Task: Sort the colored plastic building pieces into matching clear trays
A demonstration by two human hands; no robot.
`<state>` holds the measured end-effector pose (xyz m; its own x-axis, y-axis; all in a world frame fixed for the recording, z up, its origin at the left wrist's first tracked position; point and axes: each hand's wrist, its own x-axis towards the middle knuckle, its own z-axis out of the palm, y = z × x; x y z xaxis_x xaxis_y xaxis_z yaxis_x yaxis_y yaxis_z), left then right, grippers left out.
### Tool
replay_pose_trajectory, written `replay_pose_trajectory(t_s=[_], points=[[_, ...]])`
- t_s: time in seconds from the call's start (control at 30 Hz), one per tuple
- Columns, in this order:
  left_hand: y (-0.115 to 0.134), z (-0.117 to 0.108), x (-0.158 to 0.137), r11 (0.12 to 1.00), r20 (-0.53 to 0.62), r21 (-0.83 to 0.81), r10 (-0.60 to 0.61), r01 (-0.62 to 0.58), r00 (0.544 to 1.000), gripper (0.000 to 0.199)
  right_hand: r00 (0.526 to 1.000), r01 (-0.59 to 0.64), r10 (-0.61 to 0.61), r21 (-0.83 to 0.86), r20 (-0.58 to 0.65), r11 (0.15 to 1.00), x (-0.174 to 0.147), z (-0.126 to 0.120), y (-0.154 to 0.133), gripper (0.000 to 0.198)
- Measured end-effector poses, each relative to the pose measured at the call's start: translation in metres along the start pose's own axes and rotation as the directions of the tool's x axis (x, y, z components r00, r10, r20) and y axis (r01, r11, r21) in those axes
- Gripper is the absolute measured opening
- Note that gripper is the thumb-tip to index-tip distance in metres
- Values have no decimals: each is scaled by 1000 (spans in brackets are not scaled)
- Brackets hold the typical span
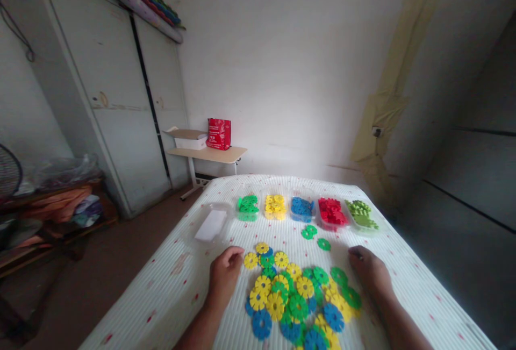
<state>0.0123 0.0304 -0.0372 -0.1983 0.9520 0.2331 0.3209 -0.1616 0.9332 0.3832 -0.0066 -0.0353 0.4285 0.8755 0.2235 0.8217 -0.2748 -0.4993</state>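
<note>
My left hand (226,270) rests on the table with its fingers curled in, just left of a loose pile of flower-shaped plastic discs. Opposite it, my right hand (371,270) lies closed at the pile's right side, its fingertips folded under. No disc shows in either hand. The pile mixes yellow discs (275,306), green discs (298,307) and blue discs (262,323), many overlapping. Beyond it lie a few separate green discs (323,244), apart from both hands.
Clear tubs stand along the far side, holding green (248,205), yellow (275,205), blue (302,207), red (332,211) and light green pieces (360,213). At far left a clear tray (211,225) holds something white. A side table (226,155) bears a red bag (219,134).
</note>
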Motion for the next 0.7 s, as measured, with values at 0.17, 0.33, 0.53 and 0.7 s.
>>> replay_pose_trajectory(t_s=[0.17, 0.33, 0.53, 0.7], points=[[-2, 0, 0, 1000, -4, -13, 12, -12, 1000, 24, 1000, 17, -18, -19, -17, 1000, -1, 0, 0, 24], [-4, 0, 0, 1000, -8, -11, 29, -29, 1000, 23, 1000, 11, -11, -22, -15, 1000, -1, 2, 2, 26], [-3, 0, -2, 998, 3, 12, 61, -61, 998, 21, 1000, -1, 1, -27, 3, 1000, -2, 3, 3, 26], [-1, 0, -4, 997, 2, 43, 70, -70, 998, 21, 1000, 26, -26, -70, -3, 997, -6, -1, -17, 24]])
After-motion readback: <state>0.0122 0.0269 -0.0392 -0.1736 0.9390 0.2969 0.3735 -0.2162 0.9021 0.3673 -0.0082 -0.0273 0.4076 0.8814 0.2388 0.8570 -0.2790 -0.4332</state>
